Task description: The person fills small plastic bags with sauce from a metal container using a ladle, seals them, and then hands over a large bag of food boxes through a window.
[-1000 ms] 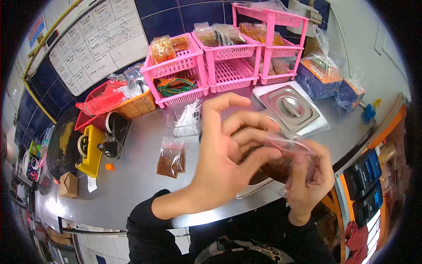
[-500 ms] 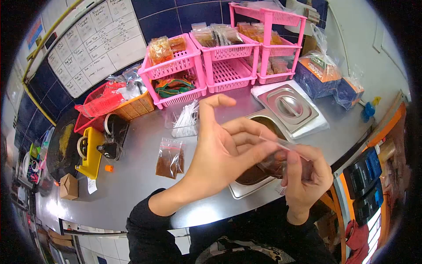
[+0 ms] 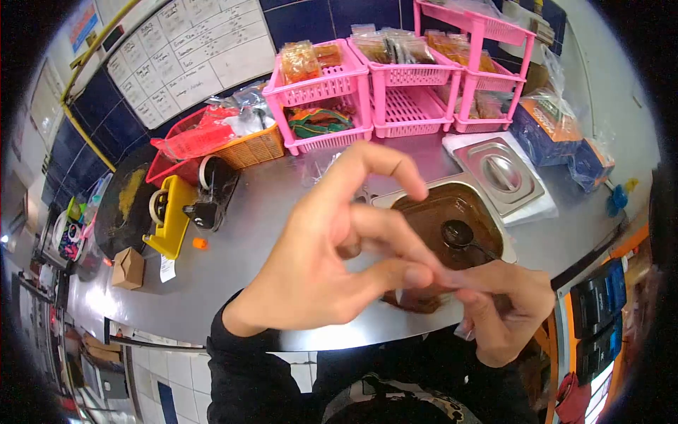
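My left hand (image 3: 332,261) and my right hand (image 3: 508,304) meet over the counter, thumb and finger of each pinching the top edge of a small clear zip bag (image 3: 450,278). Part of the bag is blurred and covered by my fingers. Brown contents seem to show below the pinch, but they are hard to separate from the sauce behind. Just beyond my hands sits a steel pan (image 3: 510,247) of dark brown sauce (image 3: 424,212), a ladle (image 3: 458,233) resting in it. To its right lies a steel lid (image 3: 498,169) on white cloth or plastic.
Pink tiered baskets (image 3: 417,127) with filled packets stand at the back. Left of them are an orange basket (image 3: 251,148), a yellow tape dispenser (image 3: 169,219), a black tape dispenser (image 3: 212,201) and a small cardboard box (image 3: 128,268). Wrapped blue boxes (image 3: 547,127) stand back right.
The view has swung left, so the counter things sit farther right. My left hand now hides the filled packets on the counter, and the ladle in the pan has come into sight. Both hands still pinch the bag.
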Demonstrator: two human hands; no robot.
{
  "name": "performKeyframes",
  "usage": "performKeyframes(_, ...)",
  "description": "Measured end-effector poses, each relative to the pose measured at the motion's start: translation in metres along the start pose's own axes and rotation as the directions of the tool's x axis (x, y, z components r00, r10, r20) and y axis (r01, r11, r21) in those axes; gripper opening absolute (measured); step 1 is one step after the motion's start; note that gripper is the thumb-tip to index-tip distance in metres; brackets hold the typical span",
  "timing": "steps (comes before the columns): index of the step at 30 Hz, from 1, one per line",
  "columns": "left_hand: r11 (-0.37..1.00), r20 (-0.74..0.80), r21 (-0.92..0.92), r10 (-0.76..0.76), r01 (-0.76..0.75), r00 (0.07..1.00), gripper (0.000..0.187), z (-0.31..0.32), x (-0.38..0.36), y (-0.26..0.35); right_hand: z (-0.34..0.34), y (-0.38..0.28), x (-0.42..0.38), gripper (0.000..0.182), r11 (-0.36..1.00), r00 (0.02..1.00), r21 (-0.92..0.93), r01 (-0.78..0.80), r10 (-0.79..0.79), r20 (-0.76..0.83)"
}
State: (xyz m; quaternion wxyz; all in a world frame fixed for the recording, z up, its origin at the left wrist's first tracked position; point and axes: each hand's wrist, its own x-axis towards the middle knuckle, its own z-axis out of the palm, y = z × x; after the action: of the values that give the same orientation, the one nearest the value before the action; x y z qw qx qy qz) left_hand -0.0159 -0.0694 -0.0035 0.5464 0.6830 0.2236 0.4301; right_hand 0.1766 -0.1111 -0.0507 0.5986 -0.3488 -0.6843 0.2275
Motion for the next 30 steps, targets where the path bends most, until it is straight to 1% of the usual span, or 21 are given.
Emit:
performKeyframes(2,0.999,-0.162,-0.006,-0.033,0.032,0.986,0.050,-0.005,-0.012,0.002,0.004,-0.003,0.004,0.010,0.992,0.989,0.054,-0.113,0.107,0.097)
performKeyframes(3,0.998,-0.182,0.065,0.031,-0.019,0.983,0.044,-0.018,-0.015,-0.005,0.003,0.005,0.002,0.015,0.991,0.993,0.107,-0.079,0.069,0.092)
performKeyframes(4,0.997,-0.187,0.068,0.032,-0.019,0.982,0.044,-0.033,-0.018,-0.012,0.002,0.011,0.000,0.015,0.991,0.993,0.112,-0.077,0.066,0.096)
performKeyframes(6,0.900,-0.326,0.415,0.014,0.130,0.945,0.044,-0.059,-0.023,-0.027,0.002,0.021,-0.003,0.019,0.956,0.987,0.280,-0.089,0.123,-0.107)
performKeyframes(7,0.801,-0.368,0.572,0.059,0.177,0.928,0.044,-0.066,-0.026,-0.039,-0.001,0.024,-0.006,0.022,0.949,0.978,0.284,-0.135,0.174,-0.117)
performKeyframes(8,0.671,-0.407,0.704,0.113,0.232,0.907,0.044,-0.073,-0.032,-0.051,-0.001,0.024,-0.009,0.022,0.948,0.981,0.293,-0.126,0.162,-0.103)
performKeyframes(9,0.168,-0.170,0.980,0.414,0.109,0.894,0.044,-0.078,-0.033,-0.061,0.001,0.024,-0.011,0.021,0.937,0.968,0.315,-0.152,0.206,-0.146)
performKeyframes(10,0.151,-0.188,0.979,0.427,0.135,0.884,0.044,-0.076,-0.041,-0.062,0.004,0.024,-0.014,0.020,0.923,0.951,0.342,-0.177,0.250,-0.182)
performKeyframes(12,0.372,-0.145,0.928,0.386,-0.009,0.911,0.036,-0.051,-0.053,-0.050,0.011,0.025,-0.020,0.019,0.933,0.970,0.328,-0.148,0.202,-0.137)
performKeyframes(14,0.655,-0.141,0.739,0.383,-0.161,0.913,0.034,-0.019,-0.071,-0.037,0.022,0.024,-0.030,0.018,0.931,0.953,0.356,-0.077,0.174,-0.248)
performKeyframes(16,0.818,-0.075,0.526,0.319,-0.234,0.945,0.034,0.013,-0.085,-0.037,0.024,0.032,-0.044,0.016,0.937,0.920,0.348,-0.030,0.161,-0.357)
performKeyframes(17,0.811,-0.054,0.524,0.338,-0.262,0.940,0.034,0.029,-0.085,-0.040,0.024,0.030,-0.049,0.018,0.904,0.919,0.427,0.019,0.153,-0.363)
performKeyframes(18,0.803,-0.031,0.522,0.355,-0.288,0.934,0.034,0.043,-0.083,-0.046,0.026,0.029,-0.053,0.018,0.889,0.936,0.458,0.008,0.154,-0.315)
performKeyframes(20,0.889,-0.084,0.247,0.417,-0.387,0.905,0.034,0.073,-0.082,-0.067,0.026,0.030,-0.059,0.018,0.895,0.892,0.320,0.310,-0.157,-0.424)
performKeyframes(21,0.891,-0.141,0.276,0.408,-0.360,0.902,0.034,0.081,-0.083,-0.074,0.020,0.031,-0.062,0.018,0.884,0.915,0.368,0.287,-0.139,-0.378)
performKeyframes(23,0.892,-0.166,0.128,0.450,-0.434,0.877,0.034,0.094,-0.092,-0.085,0.010,0.031,-0.066,0.018,0.950,0.867,0.188,0.250,-0.134,-0.480)
performKeyframes(24,0.902,-0.234,0.147,0.431,-0.406,0.872,0.034,0.098,-0.098,-0.088,0.011,0.028,-0.067,0.018,0.966,0.857,0.135,0.220,-0.125,-0.501)
performKeyframes(26,0.892,-0.183,0.086,0.451,-0.443,0.874,0.034,0.100,-0.103,-0.093,0.014,0.020,-0.073,0.017,0.983,0.860,0.051,0.178,-0.130,-0.493)
performKeyframes(27,0.861,-0.247,0.062,0.503,-0.504,0.828,0.032,0.102,-0.106,-0.094,0.015,0.013,-0.076,0.018,0.987,0.858,0.013,0.160,-0.132,-0.497)
performKeyframes(28,0.867,-0.274,0.059,0.492,-0.496,0.827,0.032,0.104,-0.110,-0.097,0.017,0.008,-0.080,0.018,0.989,0.872,0.017,0.145,-0.120,-0.475)
performKeyframes(30,0.911,-0.223,-0.039,0.392,-0.410,0.893,0.029,0.101,-0.115,-0.106,0.024,0.001,-0.085,0.019,0.988,0.859,-0.089,0.125,-0.152,-0.489)
